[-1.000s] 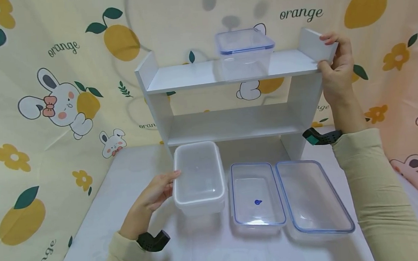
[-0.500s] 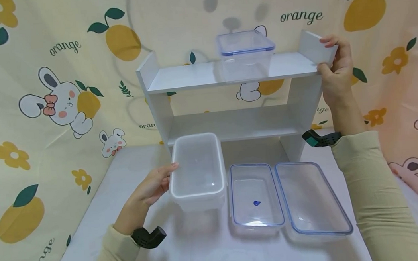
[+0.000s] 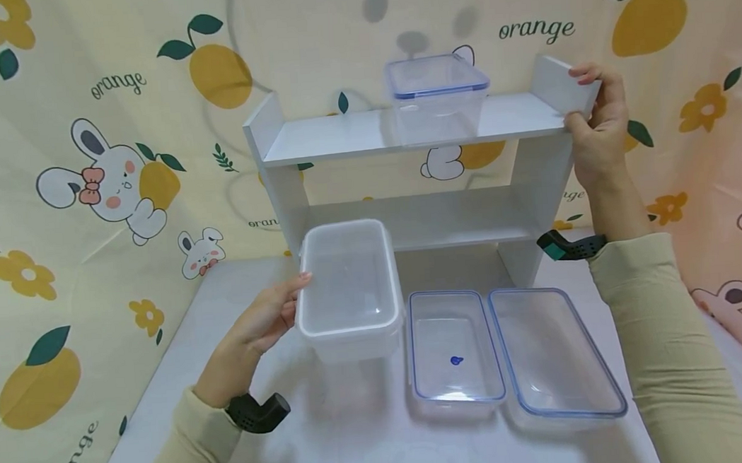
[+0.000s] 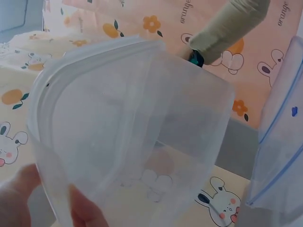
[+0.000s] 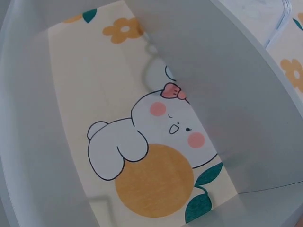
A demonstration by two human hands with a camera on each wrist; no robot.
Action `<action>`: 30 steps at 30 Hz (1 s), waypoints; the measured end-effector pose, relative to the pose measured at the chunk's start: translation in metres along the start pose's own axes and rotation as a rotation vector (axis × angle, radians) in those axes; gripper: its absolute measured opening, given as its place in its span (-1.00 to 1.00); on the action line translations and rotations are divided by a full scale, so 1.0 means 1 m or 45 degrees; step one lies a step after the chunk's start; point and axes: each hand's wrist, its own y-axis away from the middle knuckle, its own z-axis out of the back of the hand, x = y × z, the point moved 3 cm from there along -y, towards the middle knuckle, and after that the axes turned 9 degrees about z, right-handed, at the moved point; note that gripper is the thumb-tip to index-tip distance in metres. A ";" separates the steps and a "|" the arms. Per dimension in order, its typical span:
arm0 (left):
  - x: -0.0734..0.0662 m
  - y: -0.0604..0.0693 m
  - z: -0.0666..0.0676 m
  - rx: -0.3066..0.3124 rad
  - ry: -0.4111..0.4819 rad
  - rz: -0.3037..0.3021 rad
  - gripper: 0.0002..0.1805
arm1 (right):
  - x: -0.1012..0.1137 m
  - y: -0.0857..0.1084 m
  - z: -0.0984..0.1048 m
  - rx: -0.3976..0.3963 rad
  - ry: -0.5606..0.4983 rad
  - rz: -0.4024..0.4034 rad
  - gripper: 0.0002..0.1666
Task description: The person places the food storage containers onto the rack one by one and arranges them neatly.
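My left hand [image 3: 256,330] grips a translucent food container with a white rim [image 3: 347,279] by its left side, thumb on the rim. The container hangs above the table before the shelf's lower left part, tilted toward the head camera. In the left wrist view the container [image 4: 189,123] fills the middle, and part of the hand [image 4: 87,208] shows at its edge. My right hand [image 3: 599,122] holds the upper right side panel of a white shelf unit [image 3: 408,218]. The right wrist view looks into a shelf compartment [image 5: 265,94]; the right hand is not seen there.
A clear blue-rimmed container [image 3: 438,82] stands on the top shelf. Two more, a smaller container [image 3: 447,333] and a larger container [image 3: 553,348], sit side by side on the white table [image 3: 384,450], right of the held one. A printed cloth [image 3: 125,275] hangs behind.
My left hand has raised the white-rimmed container and moved it slightly left and toward the shelf. The right hand keeps its hold on the shelf panel.
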 end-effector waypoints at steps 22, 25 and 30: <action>-0.026 0.012 -0.003 0.017 0.126 -0.067 -0.45 | 0.000 -0.001 0.000 0.012 0.013 0.005 -0.45; -0.029 0.012 -0.004 0.023 0.136 -0.084 -0.48 | 0.000 -0.001 0.000 0.008 0.006 0.015 -0.46; -0.035 0.013 -0.005 0.009 0.144 -0.090 -0.45 | -0.001 0.000 0.000 0.008 -0.010 0.016 -0.45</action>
